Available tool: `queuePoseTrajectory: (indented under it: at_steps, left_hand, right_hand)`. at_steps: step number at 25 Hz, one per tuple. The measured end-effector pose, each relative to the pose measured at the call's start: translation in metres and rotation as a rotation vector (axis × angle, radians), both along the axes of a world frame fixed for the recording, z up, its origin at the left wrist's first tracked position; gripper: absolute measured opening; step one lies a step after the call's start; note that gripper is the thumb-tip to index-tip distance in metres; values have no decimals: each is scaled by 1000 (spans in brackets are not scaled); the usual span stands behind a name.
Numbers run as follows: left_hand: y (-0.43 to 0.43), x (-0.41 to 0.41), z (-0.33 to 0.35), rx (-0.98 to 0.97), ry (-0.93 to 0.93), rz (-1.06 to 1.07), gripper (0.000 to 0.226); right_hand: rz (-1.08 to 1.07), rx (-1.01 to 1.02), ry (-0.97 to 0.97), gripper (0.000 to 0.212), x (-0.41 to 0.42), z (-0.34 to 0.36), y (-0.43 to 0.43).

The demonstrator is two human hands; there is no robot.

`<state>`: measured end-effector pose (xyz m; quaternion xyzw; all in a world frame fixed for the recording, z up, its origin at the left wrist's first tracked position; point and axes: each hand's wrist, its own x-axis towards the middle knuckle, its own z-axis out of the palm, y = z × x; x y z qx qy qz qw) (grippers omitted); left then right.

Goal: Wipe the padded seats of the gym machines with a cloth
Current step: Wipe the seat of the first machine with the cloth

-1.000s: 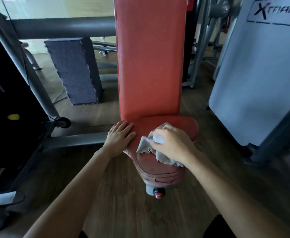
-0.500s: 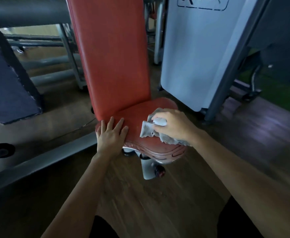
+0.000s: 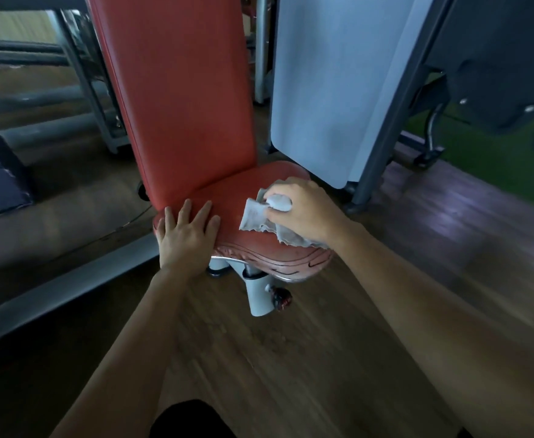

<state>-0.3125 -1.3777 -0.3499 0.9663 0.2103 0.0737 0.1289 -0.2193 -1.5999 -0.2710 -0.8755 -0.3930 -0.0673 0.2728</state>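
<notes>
Grip first — right hand [image 3: 303,213] clenched round a crumpled grey cloth [image 3: 256,216], thumb and curled fingers bunching the upper fold, ragged loose edge trailing back under the wrist. Pressed flat onto the red seat pad [image 3: 227,197], on the right half, near the junction with the backrest [image 3: 180,90]. Left hand [image 3: 186,238] slack and flat on the left front corner of the pad, fingers straight and spread, holding nothing; bracing, by the look of it. Between the two hands, a bare strip of red vinyl, near both, touched by neither.

Deciding relation for the coming stroke: remaining pad surface to the left of the cloth and forward of it, toward the rounded front lip. Long axis of the pad seemingly across the view, left to right, rising a little to the right — hence a sweep along that axis aimed straight at the bracing hand. Probably calls for lifting or sliding the left hand clear, or for shorter front-to-back passes instead. Right hand the nearer to the work, on the pad with the cloth; no reason to swap.

Further out: backrest upright behind the pad, same red padding, perhaps due a wipe as well. Beneath, a white seat post [image 3: 259,298] with a dark red knob [image 3: 281,297], then wooden floor [image 3: 291,390]. Pale panel [image 3: 332,90] just beside the right rear of the seat.
</notes>
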Motion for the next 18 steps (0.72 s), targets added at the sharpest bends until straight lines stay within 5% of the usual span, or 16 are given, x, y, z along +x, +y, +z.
queuePoseTrajectory:
  at_steps: [2, 5, 10, 13, 18]
  left_hand:
    - [2, 0, 3, 29, 28, -31, 74]
    - [0, 0, 7, 91, 111, -53, 56]
    - [7, 15, 28, -66, 260, 1, 76]
    - [-18, 15, 46, -131, 147, -80, 49]
    - [-51, 12, 46, -265, 120, -235, 59]
  right_hand:
    - [-50, 91, 17, 16, -10, -2, -16]
    - [-190, 303, 35, 26, -38, -2, -52]
    - [-541, 687, 382, 15, -106, -23, -107]
    - [-587, 821, 456, 15, -134, -46, -104]
    - [-650, 881, 394, 17, -160, -77, -82]
